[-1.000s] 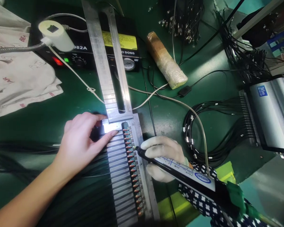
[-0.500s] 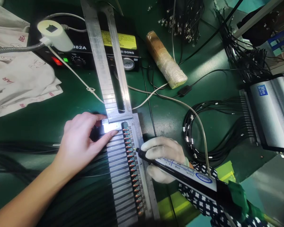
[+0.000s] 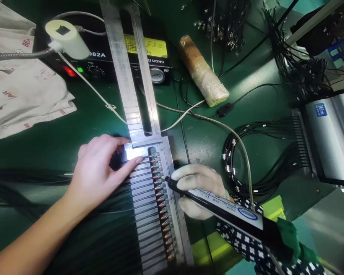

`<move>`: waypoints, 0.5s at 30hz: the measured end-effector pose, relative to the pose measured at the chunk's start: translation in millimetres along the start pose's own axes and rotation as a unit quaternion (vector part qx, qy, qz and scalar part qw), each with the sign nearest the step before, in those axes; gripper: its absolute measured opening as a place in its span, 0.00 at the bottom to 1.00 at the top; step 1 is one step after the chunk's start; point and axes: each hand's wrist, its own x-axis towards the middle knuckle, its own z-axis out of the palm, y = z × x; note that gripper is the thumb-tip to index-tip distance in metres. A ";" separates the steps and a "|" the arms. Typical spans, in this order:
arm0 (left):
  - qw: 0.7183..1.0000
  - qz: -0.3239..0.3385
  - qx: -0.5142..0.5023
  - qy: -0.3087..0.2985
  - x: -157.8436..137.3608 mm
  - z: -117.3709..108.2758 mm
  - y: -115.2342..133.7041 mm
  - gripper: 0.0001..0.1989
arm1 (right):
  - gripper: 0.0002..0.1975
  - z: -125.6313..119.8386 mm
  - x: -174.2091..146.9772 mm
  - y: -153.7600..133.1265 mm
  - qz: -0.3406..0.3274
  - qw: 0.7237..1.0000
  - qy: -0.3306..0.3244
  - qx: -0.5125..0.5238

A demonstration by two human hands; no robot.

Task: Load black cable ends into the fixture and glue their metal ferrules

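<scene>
A slotted metal fixture (image 3: 145,187) holds a row of thin black cables (image 3: 146,209), each ending in a small green circuit board (image 3: 157,177) with copper-coloured parts. My left hand (image 3: 99,164), bare, grips the fixture's far end, its thumb on the plate beside the first cables and its index finger at the edge. My right hand (image 3: 200,183), in a white glove, is wrapped round a black dispensing syringe (image 3: 232,212) with a white label. The syringe's tip is over the boards in the upper part of the row; whether it touches cannot be made out.
A slotted metal frame (image 3: 117,68) reaches from the fixture to a black dispenser box (image 3: 103,72) with lit switches. A film-wrapped roll (image 3: 203,72) lies right of it. Coiled black cables (image 3: 232,160) and a silver 365nm lamp unit (image 3: 332,141) are at right; a white lamp (image 3: 70,40) stands left.
The syringe tip has shifted slightly along the row toward the far end. My left hand keeps its hold on the fixture; the view has moved a little.
</scene>
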 end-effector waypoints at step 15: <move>1.000 -0.009 0.001 -0.002 -0.2 0.7 -0.9 0.20 | 0.08 -2.2 -3.2 -12.4 -0.024 0.998 0.054 -0.004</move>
